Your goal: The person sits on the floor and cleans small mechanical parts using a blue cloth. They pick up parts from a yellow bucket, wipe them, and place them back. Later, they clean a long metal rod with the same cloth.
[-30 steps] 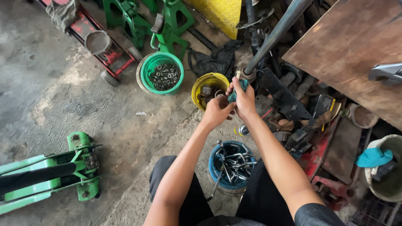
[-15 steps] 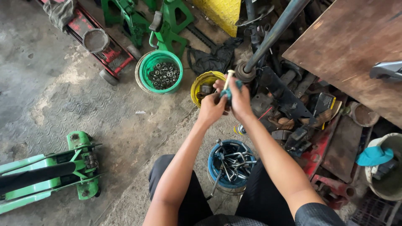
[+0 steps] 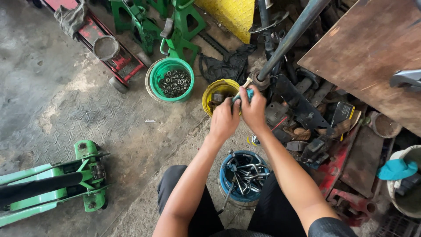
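Observation:
My left hand (image 3: 223,119) and my right hand (image 3: 254,109) are closed together around a small tool with a teal grip and a pale tip (image 3: 244,90), held above the yellow bucket (image 3: 215,91). The tip points up toward the base of a dark metal rod (image 3: 287,41). Between my knees stands a blue bucket (image 3: 228,175) full of metal wrenches. How the tool is split between the two hands is partly hidden by my fingers.
A green bucket (image 3: 154,78) of nuts sits beyond the yellow one. A green floor jack (image 3: 48,182) lies at the left, a red jack (image 3: 94,33) and green stands (image 3: 180,26) farther off. Car parts (image 3: 307,127) are piled under a wooden board (image 3: 372,52) at the right.
Both hands have drawn back from the rod's base toward me with the tool, and now sit lower, over the yellow bucket's edge.

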